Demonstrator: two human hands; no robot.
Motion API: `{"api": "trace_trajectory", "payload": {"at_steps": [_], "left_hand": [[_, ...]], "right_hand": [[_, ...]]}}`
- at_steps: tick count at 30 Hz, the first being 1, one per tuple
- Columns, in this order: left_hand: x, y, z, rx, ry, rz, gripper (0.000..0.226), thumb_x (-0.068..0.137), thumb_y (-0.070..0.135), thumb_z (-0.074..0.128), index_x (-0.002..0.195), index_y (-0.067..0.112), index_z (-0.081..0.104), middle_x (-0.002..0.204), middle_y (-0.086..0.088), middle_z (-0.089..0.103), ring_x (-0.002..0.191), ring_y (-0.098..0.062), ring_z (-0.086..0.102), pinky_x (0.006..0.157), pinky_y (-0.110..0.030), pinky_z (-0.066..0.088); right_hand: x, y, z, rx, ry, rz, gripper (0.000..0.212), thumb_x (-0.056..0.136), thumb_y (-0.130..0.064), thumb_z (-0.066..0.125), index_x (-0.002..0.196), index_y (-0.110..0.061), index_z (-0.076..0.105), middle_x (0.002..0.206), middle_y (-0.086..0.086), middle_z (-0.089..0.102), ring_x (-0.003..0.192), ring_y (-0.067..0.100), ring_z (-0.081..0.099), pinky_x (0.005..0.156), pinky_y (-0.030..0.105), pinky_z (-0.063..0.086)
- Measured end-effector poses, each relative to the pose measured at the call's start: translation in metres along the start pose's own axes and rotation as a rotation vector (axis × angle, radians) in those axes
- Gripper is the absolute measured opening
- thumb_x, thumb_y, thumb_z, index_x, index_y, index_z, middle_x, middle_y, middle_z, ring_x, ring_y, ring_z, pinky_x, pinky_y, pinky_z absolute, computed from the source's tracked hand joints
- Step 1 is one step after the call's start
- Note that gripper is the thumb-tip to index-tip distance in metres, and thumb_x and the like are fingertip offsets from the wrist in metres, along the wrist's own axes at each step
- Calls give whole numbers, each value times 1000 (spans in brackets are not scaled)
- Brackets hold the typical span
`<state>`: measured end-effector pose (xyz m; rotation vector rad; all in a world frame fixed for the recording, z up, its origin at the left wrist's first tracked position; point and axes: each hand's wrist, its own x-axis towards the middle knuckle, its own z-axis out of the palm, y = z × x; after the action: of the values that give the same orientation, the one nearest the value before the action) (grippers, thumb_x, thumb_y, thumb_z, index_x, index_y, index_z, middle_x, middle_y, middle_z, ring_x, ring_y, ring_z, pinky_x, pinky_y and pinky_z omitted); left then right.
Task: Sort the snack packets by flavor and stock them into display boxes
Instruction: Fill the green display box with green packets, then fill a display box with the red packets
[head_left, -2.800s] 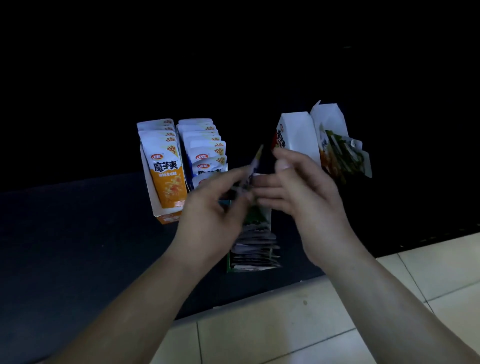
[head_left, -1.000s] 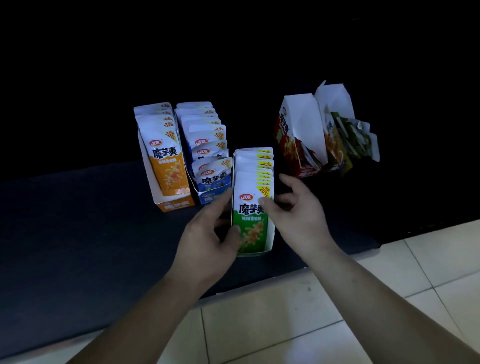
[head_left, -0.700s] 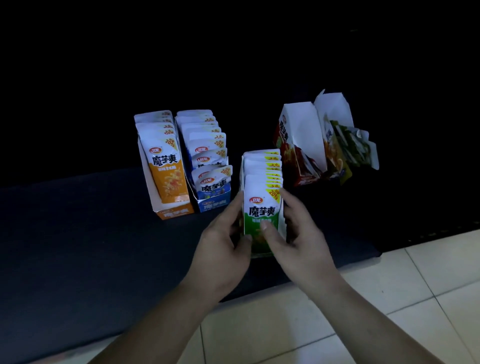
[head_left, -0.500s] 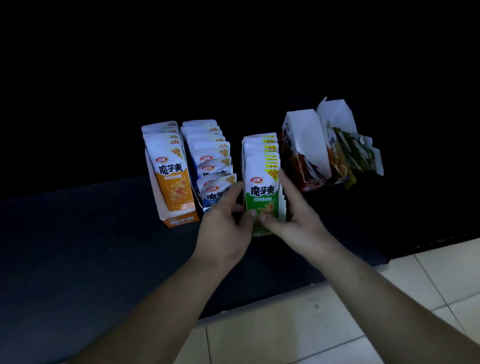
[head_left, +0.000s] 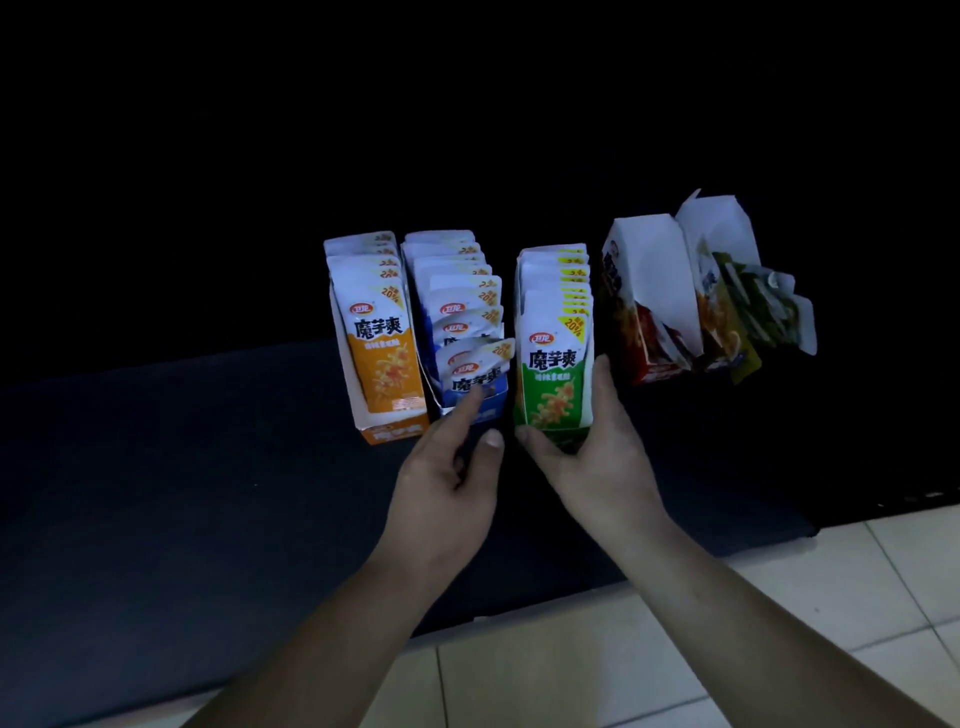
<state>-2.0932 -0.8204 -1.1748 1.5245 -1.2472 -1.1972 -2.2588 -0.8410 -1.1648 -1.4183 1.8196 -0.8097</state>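
Three filled display boxes stand in a row on a dark mat: an orange box (head_left: 382, 426) of orange packets at left, a blue box (head_left: 491, 408) of blue packets in the middle, and a green box (head_left: 553, 364) of green packets at right. My right hand (head_left: 597, 457) grips the green box at its bottom front and right side, thumb under the front edge. My left hand (head_left: 447, 467) is off the green box, its forefinger pointing up at the front of the blue box and its other fingers loosely curled.
Further right stand a red display box (head_left: 649, 306) and an opened white box (head_left: 727, 270) holding mixed packets, some green. The dark mat (head_left: 208, 467) ends at pale floor tiles (head_left: 571, 665) near me. The background is black.
Both hands pushed the green box back and left, into line with the blue box. My left hand has since let go and shifted left toward the blue box.
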Motion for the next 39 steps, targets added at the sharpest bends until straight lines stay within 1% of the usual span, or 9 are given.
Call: {"api": "trace_trajectory", "payload": {"at_steps": [2,7,11,13,16,19,25,34,39], "left_hand": [[2,0,-4,-19,-11,-7,49,103,30,60,147,49,48,128,23,60,101,16,56,85,-4,42],[9,0,-8,-47,-30,-10,53,104,31,59,152,45,42,148,14,53,136,12,44,111,-17,36],[10,2,-8,-85,-9,-29,59,102,32,62,153,48,38,150,18,51,137,10,44,113,-23,38],[5,6,-4,-69,14,0,55,102,25,63,151,42,46,141,13,58,125,11,54,105,-19,45],[-3,15,10,-95,55,30,44,101,13,62,142,28,58,122,4,66,99,9,64,83,-7,48],[-5,21,25,-129,22,44,40,100,13,63,132,37,61,115,5,68,95,-1,68,82,-10,49],[-1,29,44,-171,-51,66,42,101,17,60,136,41,57,114,4,69,94,-27,68,77,-24,54],[-4,31,51,-165,-67,63,43,101,19,60,128,52,57,111,11,69,94,-23,69,76,-25,56],[-11,22,49,-199,-51,61,38,98,27,64,130,46,60,109,12,70,90,-23,70,78,-23,55]], "right_hand": [[14,1,6,50,1,-8,101,78,-53,78,158,-48,16,141,-11,55,126,8,58,104,41,53],[47,-10,9,116,-148,-17,100,85,-38,80,156,-56,11,146,-14,49,128,2,53,103,23,45],[53,-16,-1,162,-213,17,103,87,-27,81,156,-56,11,146,-13,52,120,1,60,95,14,45],[38,-11,-7,160,-111,22,89,88,-26,79,156,-49,27,142,-11,55,108,0,64,88,12,50],[11,8,-24,87,215,-69,56,90,-22,75,142,-30,55,127,-7,59,101,4,63,93,36,57],[9,24,-47,8,320,-155,48,91,-25,71,137,-27,59,128,-9,52,106,8,61,92,44,57],[37,34,-67,91,77,-27,71,92,-34,71,155,-40,38,158,-15,38,144,4,38,121,41,35],[42,40,-74,49,-26,-49,61,91,-31,71,148,-41,50,138,-25,43,132,-4,43,115,25,34],[23,34,-76,95,-100,-116,51,87,-31,73,137,-37,64,116,-19,59,115,2,58,108,29,44]]}}
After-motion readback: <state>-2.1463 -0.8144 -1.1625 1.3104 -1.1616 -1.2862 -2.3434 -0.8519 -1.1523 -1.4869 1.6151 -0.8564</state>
